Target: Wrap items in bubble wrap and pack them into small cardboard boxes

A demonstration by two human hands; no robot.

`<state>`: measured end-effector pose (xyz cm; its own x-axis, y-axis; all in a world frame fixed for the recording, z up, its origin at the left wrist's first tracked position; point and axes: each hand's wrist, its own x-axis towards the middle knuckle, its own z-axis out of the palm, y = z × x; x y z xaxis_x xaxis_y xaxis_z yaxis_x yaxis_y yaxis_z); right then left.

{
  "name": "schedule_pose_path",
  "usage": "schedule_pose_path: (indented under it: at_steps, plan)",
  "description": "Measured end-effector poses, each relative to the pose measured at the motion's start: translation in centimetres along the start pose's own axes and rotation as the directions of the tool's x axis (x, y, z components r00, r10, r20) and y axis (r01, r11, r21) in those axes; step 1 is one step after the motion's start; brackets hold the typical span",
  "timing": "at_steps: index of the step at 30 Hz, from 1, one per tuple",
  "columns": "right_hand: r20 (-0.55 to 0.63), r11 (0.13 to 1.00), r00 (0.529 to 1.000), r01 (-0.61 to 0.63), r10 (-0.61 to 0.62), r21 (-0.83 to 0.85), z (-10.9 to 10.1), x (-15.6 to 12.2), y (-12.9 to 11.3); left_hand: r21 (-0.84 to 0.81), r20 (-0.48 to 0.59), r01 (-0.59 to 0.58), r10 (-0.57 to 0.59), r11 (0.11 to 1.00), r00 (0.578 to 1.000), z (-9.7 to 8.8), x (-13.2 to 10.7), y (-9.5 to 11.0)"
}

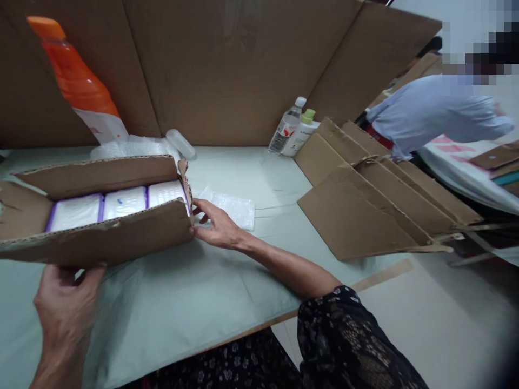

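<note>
An open cardboard box [133, 237] with raised flaps lies at the left of the table. Inside it sit three white packs [125, 202] with purple edges, side by side. My left hand [68, 302] grips the box's near side from below, its fingertips hidden beneath the cardboard. At the box's right end, my right hand [217, 224] holds the end wall between thumb and fingers. A piece of bubble wrap [239, 210] lies flat on the table just behind my right hand.
Behind stands a tall cardboard panel [243, 65]. An orange bottle [85, 81], clear plastic wrap [141, 146], a water bottle [287, 127] and a white bottle [300, 138] stand before it. Folded cartons [365, 210] lean at right, near another person's light blue sleeve [430, 113].
</note>
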<state>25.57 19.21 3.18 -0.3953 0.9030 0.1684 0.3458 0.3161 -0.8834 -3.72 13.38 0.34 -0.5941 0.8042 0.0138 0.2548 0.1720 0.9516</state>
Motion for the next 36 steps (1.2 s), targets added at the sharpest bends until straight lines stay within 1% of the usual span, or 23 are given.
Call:
schedule_pose_path:
  at_steps: [3, 5, 7, 9, 11, 12, 14, 16, 18, 19, 21, 23, 24, 26, 27, 28, 29, 30, 31, 32, 33, 35, 36]
  plan:
    - [-0.017, 1.0, 1.0, -0.001, 0.001, -0.006, -0.9, 0.9, 1.2, 0.009, 0.043, -0.033, 0.032, 0.999, 0.999, 2.5, 2.8, 1.4]
    - [-0.035, 0.996, 0.999, 0.01, -0.013, -0.091, -2.4, 1.2, 2.5, 0.017, 0.094, -0.028, 0.026, 0.999, 0.995, 4.1, 4.2, 2.7]
    - [-0.107, 0.973, 0.994, -0.003, -0.022, -0.231, -4.3, 1.2, 4.1, 0.005, 0.138, -0.024, 0.023, 1.0, 0.99, 5.1, 4.8, 3.5]
    - [-0.209, 0.939, 0.978, -0.079, 0.007, -0.336, -6.4, 1.0, 5.7, -0.011, 0.158, -0.01, 0.011, 1.0, 0.987, 5.2, 4.5, 3.2]
    - [-0.265, 0.914, 0.963, -0.152, 0.051, -0.377, -8.0, 0.9, 7.2, -0.022, 0.146, 0.008, -0.005, 1.0, 0.989, 4.6, 3.1, 2.0]
    - [-0.266, 0.906, 0.962, -0.16, 0.055, -0.392, -8.5, 1.1, 7.8, -0.027, 0.129, 0.014, -0.01, 1.0, 0.992, 4.1, 2.1, 1.2]
    - [-0.229, 0.892, 0.973, -0.12, 0.02, -0.435, -8.7, 1.9, 8.9, -0.032, 0.092, -0.002, 0.005, 0.999, 0.996, 3.1, -0.4, -0.2]
    - [-0.176, 0.873, 0.984, -0.087, 0.001, -0.479, -8.3, 3.4, 9.4, -0.01, 0.079, -0.026, 0.027, 1.0, 0.997, 2.1, -3.1, -0.9]
    - [-0.143, 0.859, 0.989, -0.095, 0.026, -0.503, -8.0, 4.8, 9.1, 0.055, 0.114, -0.026, 0.019, 0.998, 0.993, 1.2, -5.5, -0.9]
    - [-0.138, 0.856, 0.99, -0.106, 0.04, -0.507, -8.0, 5.1, 8.5, 0.09, 0.144, -0.025, 0.012, 0.996, 0.99, 0.8, -6.6, -0.7]
    - [-0.14, 0.866, 0.99, -0.08, 0.012, -0.493, -8.6, 4.8, 6.6, 0.125, 0.231, -0.034, 0.004, 0.992, 0.973, 0.3, -8.1, -0.5]
    - [-0.131, 0.886, 0.988, 0.011, -0.081, -0.463, -9.4, 2.9, 3.9, 0.084, 0.342, -0.042, 0.011, 0.996, 0.94, 0.2, -9.0, -0.5]
    - [-0.109, 0.889, 0.986, 0.067, -0.129, -0.453, -9.6, 1.5, 2.3, 0.054, 0.405, -0.037, 0.012, 0.998, 0.914, 0.3, -9.3, -0.5]
    - [-0.016, 0.861, 0.985, 0.142, -0.172, -0.488, -9.1, -1.7, -0.9, 0.012, 0.522, -0.046, 0.033, 0.999, 0.852, 0.9, -10.0, -0.5]
    - [0.044, 0.829, 0.984, 0.167, -0.17, -0.534, -8.2, -3.2, -2.3, -0.006, 0.557, -0.089, 0.077, 0.996, 0.827, 1.4, -10.4, -0.4]
    - [0.109, 0.789, 0.98, 0.198, -0.166, -0.581, -6.9, -4.7, -3.5, -0.025, 0.569, -0.165, 0.149, 0.986, 0.809, 1.9, -10.9, -0.3]
    - [0.181, 0.752, 0.971, 0.236, -0.157, -0.615, -5.3, -5.9, -4.5, -0.041, 0.559, -0.269, 0.245, 0.962, 0.792, 2.3, -11.3, -0.1]
    - [0.25, 0.724, 0.957, 0.275, -0.144, -0.632, -3.6, -6.9, -5.2, -0.051, 0.537, -0.388, 0.353, 0.92, 0.767, 2.5, -11.7, 0.0]
    - [0.313, 0.71, 0.941, 0.308, -0.129, -0.633, -1.8, -7.7, -5.8, -0.05, 0.514, -0.504, 0.455, 0.862, 0.727, 2.6, -12.1, 0.1]
    - [0.364, 0.715, 0.924, 0.331, -0.114, -0.616, -0.1, -8.3, -6.1, -0.039, 0.502, -0.601, 0.535, 0.799, 0.679, 2.5, -12.5, 0.1]
    - [0.403, 0.741, 0.909, 0.342, -0.105, -0.578, 1.4, -8.7, -6.4, -0.024, 0.509, -0.668, 0.585, 0.743, 0.632, 2.2, -12.7, -0.1]
    - [0.461, 0.843, 0.881, 0.325, -0.105, -0.429, 3.4, -9.2, -6.7, -0.012, 0.561, -0.737, 0.615, 0.676, 0.555, 1.1, -12.7, -0.8]
    - [0.482, 0.899, 0.87, 0.292, -0.107, -0.327, 3.8, -9.3, -6.8, -0.008, 0.585, -0.75, 0.611, 0.662, 0.533, 0.3, -12.6, -1.4]
